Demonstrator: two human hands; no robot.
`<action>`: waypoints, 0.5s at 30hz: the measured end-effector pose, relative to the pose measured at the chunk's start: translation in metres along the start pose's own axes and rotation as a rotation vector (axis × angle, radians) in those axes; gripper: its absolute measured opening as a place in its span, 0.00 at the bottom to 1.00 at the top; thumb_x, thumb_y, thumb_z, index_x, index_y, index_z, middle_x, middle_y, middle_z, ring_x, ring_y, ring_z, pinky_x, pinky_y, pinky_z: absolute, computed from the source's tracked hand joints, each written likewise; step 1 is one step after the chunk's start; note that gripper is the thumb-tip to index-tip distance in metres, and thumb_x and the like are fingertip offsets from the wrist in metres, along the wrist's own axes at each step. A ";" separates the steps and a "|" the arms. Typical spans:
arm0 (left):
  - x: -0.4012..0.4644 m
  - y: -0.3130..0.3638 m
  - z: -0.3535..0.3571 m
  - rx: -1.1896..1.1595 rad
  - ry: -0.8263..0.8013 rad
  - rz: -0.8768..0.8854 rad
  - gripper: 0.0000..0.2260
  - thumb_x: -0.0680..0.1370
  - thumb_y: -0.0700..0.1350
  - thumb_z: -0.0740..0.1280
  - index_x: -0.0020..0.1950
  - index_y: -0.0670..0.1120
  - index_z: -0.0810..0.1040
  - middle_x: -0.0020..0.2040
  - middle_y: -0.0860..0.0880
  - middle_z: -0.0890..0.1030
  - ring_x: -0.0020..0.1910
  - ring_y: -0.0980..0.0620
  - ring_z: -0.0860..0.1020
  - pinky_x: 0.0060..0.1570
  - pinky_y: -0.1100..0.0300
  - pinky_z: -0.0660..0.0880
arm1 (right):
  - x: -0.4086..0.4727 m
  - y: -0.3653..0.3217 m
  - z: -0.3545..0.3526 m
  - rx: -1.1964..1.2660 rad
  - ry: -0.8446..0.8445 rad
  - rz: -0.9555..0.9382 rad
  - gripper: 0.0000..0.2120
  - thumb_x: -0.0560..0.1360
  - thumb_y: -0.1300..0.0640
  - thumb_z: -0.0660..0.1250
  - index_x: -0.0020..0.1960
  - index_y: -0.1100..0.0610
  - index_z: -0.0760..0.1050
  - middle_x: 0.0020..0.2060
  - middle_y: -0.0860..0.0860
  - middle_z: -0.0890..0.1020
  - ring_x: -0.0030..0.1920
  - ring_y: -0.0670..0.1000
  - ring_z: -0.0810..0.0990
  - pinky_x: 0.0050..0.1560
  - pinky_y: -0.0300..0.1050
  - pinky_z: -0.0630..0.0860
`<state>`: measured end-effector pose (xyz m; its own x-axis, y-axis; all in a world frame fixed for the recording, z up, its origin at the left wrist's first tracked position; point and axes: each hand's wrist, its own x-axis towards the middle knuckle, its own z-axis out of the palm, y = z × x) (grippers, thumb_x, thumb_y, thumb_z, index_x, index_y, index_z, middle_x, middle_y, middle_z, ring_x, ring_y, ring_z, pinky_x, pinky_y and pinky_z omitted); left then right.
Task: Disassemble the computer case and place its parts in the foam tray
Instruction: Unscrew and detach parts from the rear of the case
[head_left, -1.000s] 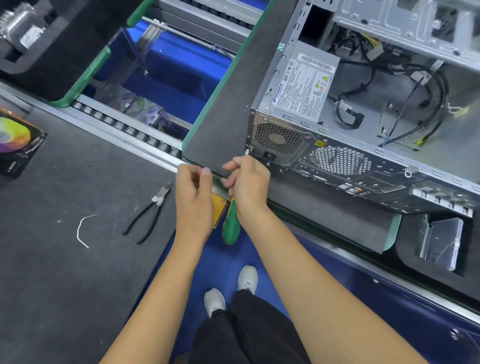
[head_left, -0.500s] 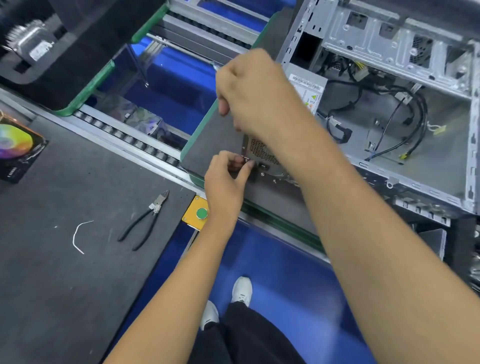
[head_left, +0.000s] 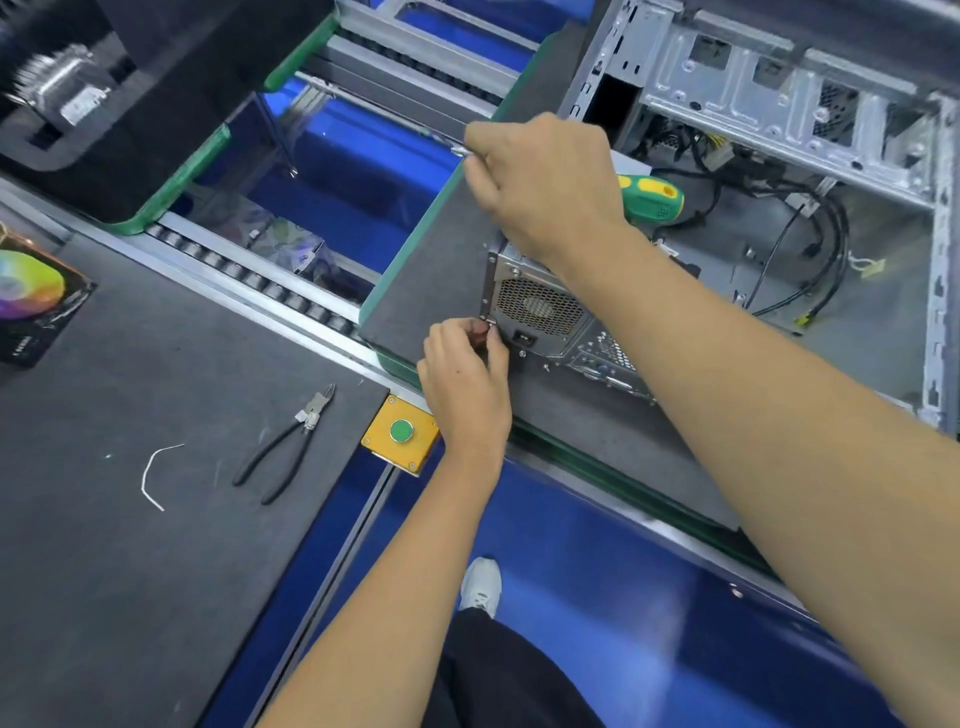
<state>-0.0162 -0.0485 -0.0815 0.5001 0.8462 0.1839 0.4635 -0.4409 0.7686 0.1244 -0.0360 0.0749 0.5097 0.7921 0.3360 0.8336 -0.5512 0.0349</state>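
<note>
The left hand (head_left: 465, 382) pinches a small, easily dropped screw (head_left: 490, 326) at the computer case (head_left: 779, 208) corner beside it, the right hand (head_left: 540, 182) grips a screwdriver (head_left: 652, 197) above; the stiff, sharp-edged case looks heavy, best held by its frame.

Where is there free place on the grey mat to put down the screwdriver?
The grey mat is bare below the pliers and white wire, down to the near edge. Another bare strip runs between the pliers and the colourful box. Around the case it is crowded: both hands, left hand and right hand, work at its rear corner.
</note>
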 end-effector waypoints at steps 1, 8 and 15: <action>0.000 0.001 0.002 0.063 0.012 0.001 0.04 0.82 0.48 0.66 0.52 0.48 0.74 0.48 0.54 0.74 0.47 0.54 0.72 0.48 0.60 0.64 | 0.000 0.000 0.002 -0.002 0.002 -0.005 0.11 0.80 0.49 0.53 0.42 0.52 0.65 0.31 0.53 0.67 0.37 0.61 0.67 0.35 0.49 0.54; -0.002 0.014 0.013 0.225 0.091 -0.057 0.05 0.81 0.48 0.64 0.50 0.48 0.72 0.47 0.50 0.75 0.46 0.50 0.72 0.44 0.57 0.63 | 0.000 0.002 0.005 -0.024 0.026 -0.003 0.12 0.80 0.49 0.52 0.41 0.53 0.65 0.27 0.50 0.60 0.35 0.58 0.67 0.34 0.49 0.51; -0.001 0.027 0.013 0.184 0.072 -0.187 0.06 0.82 0.46 0.61 0.49 0.45 0.72 0.47 0.48 0.76 0.47 0.46 0.73 0.47 0.50 0.69 | 0.000 0.003 0.006 -0.025 0.034 0.008 0.13 0.80 0.49 0.51 0.41 0.54 0.64 0.27 0.51 0.60 0.35 0.57 0.67 0.34 0.49 0.52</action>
<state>0.0059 -0.0650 -0.0687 0.3431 0.9343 0.0968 0.6716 -0.3160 0.6701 0.1279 -0.0363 0.0690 0.5082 0.7785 0.3682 0.8240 -0.5639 0.0551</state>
